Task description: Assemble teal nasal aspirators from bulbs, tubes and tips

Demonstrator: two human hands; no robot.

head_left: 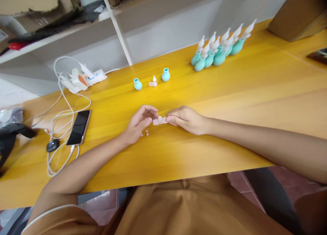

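Note:
A small translucent plastic tube (161, 120) is held level above the table, its right end pinched in my right hand (187, 119). My left hand (140, 123) is at the tube's left end, thumb and curled fingers close together; what they hold, if anything, is too small to make out. Several tiny pale rings (146, 131) lie on the table beside my left hand. Farther back are two teal rubber bulbs, one on the left (138, 84) and one on the right (166, 75). Between them rest a small white tip (154, 78) and another translucent tube (152, 84).
Several teal bulb nasal aspirators (219, 56) with translucent tips stand at the back right, near a cardboard box (297, 16). On the left are a phone (79, 126), a black mouse (52, 145), looped white cables and a power strip (97, 76). Shelves rise behind the wooden table (204, 153).

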